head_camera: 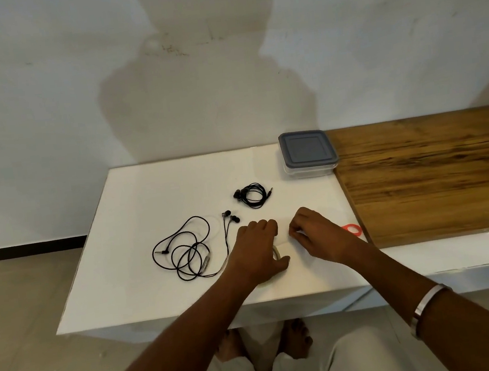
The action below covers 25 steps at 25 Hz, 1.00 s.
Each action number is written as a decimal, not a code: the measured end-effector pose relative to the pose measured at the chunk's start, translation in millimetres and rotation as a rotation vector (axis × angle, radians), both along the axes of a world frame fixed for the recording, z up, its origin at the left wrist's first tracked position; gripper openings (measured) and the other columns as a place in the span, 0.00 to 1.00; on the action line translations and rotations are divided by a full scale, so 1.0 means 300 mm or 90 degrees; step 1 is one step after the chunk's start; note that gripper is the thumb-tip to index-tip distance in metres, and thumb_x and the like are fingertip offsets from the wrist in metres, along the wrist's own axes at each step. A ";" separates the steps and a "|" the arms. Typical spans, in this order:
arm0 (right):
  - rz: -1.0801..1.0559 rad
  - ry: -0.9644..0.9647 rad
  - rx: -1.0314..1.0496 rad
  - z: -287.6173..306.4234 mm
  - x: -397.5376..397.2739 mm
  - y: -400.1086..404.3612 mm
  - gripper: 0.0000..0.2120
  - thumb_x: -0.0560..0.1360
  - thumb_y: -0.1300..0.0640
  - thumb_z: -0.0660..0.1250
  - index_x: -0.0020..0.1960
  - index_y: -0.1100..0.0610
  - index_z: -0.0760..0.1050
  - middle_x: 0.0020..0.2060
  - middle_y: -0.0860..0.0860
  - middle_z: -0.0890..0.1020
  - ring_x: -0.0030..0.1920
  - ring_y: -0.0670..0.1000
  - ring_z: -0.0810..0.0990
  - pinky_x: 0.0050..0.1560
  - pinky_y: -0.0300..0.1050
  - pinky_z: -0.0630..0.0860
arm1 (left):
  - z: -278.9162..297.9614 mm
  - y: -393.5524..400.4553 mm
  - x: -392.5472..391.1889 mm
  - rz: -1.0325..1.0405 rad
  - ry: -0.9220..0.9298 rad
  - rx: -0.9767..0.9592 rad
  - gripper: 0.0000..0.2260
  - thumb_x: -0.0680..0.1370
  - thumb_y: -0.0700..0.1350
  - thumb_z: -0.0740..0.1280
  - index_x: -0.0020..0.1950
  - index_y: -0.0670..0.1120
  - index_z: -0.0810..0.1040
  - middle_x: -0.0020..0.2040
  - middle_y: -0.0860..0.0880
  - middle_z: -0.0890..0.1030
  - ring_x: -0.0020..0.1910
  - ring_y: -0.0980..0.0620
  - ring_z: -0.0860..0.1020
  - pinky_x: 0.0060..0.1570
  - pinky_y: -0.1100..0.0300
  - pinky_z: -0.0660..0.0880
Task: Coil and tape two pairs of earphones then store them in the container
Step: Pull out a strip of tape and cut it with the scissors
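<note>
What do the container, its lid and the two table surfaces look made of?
The container looks like clear plastic: its wall shows through. Its lid looks like matte grey plastic, with rounded moulded corners. The white table looks glossy, perhaps laminate; it reflects light. The brown surface shows wood grain, either wood or veneer.

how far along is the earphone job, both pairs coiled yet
One pair already lies coiled near the container; tape on it can't be made out. Now the left hand holds the tape roll while the right hand pinches its end. The loose pair is uncoiled, and the container is still lidded.
</note>
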State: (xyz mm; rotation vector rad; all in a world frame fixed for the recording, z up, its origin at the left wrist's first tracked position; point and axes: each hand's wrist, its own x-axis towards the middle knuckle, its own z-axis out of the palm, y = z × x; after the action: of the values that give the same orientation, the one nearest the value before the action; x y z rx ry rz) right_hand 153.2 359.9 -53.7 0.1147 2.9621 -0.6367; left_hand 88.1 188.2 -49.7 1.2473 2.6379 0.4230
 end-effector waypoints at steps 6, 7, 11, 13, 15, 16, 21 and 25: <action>-0.014 0.002 -0.013 0.002 -0.024 0.008 0.09 0.79 0.57 0.62 0.56 0.59 0.75 0.55 0.53 0.73 0.47 0.45 0.70 0.51 0.34 0.67 | -0.007 -0.012 -0.025 -0.122 -0.078 0.016 0.17 0.74 0.53 0.70 0.62 0.54 0.74 0.62 0.51 0.71 0.58 0.50 0.69 0.59 0.51 0.69; -0.013 0.001 -0.013 0.003 -0.027 0.008 0.09 0.79 0.57 0.62 0.56 0.59 0.75 0.56 0.53 0.73 0.47 0.45 0.70 0.51 0.35 0.67 | -0.005 -0.012 -0.030 -0.128 -0.068 -0.008 0.17 0.74 0.54 0.69 0.62 0.55 0.74 0.63 0.51 0.71 0.59 0.50 0.68 0.60 0.52 0.67; -0.011 0.005 -0.028 0.011 -0.031 0.008 0.09 0.78 0.57 0.63 0.56 0.58 0.76 0.55 0.53 0.73 0.47 0.46 0.72 0.52 0.35 0.69 | 0.013 0.006 -0.050 -0.148 -0.056 -0.077 0.24 0.73 0.57 0.70 0.68 0.53 0.72 0.65 0.53 0.70 0.60 0.50 0.67 0.59 0.54 0.62; -0.007 0.009 -0.031 0.017 -0.032 0.007 0.09 0.78 0.57 0.63 0.56 0.58 0.76 0.55 0.52 0.73 0.47 0.46 0.72 0.51 0.36 0.69 | 0.020 0.013 -0.053 -0.155 -0.074 -0.076 0.28 0.72 0.56 0.71 0.69 0.50 0.71 0.65 0.53 0.70 0.59 0.49 0.67 0.59 0.54 0.64; -0.006 0.014 -0.030 0.021 -0.032 0.009 0.09 0.79 0.57 0.63 0.56 0.58 0.76 0.55 0.52 0.73 0.47 0.47 0.72 0.51 0.36 0.69 | 0.022 0.016 -0.053 -0.158 -0.089 -0.067 0.29 0.72 0.56 0.72 0.70 0.49 0.71 0.66 0.53 0.70 0.59 0.49 0.67 0.58 0.54 0.66; -0.008 0.017 -0.031 0.021 -0.033 0.011 0.09 0.78 0.57 0.63 0.56 0.57 0.75 0.55 0.52 0.73 0.46 0.47 0.72 0.51 0.37 0.70 | 0.021 0.017 -0.054 -0.160 -0.090 -0.067 0.30 0.71 0.55 0.72 0.70 0.49 0.70 0.67 0.53 0.69 0.59 0.49 0.67 0.58 0.54 0.66; -0.020 0.021 -0.037 0.018 -0.033 0.014 0.08 0.78 0.57 0.64 0.56 0.57 0.76 0.54 0.52 0.74 0.46 0.45 0.72 0.52 0.37 0.71 | 0.016 0.019 -0.056 -0.159 -0.083 -0.080 0.31 0.72 0.55 0.72 0.72 0.49 0.69 0.69 0.53 0.68 0.61 0.49 0.68 0.57 0.55 0.65; -0.024 0.020 -0.056 0.021 -0.025 0.022 0.09 0.77 0.57 0.65 0.57 0.56 0.76 0.54 0.51 0.73 0.45 0.44 0.72 0.49 0.35 0.70 | 0.018 0.021 -0.053 -0.151 -0.087 -0.081 0.32 0.71 0.56 0.72 0.72 0.49 0.68 0.69 0.53 0.68 0.62 0.49 0.68 0.57 0.54 0.66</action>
State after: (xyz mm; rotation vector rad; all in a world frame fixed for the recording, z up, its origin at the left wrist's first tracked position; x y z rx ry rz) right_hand 145.6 366.5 -47.3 0.1544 2.9629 -0.7788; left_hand 72.2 194.6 -44.3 1.4132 2.3297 0.2861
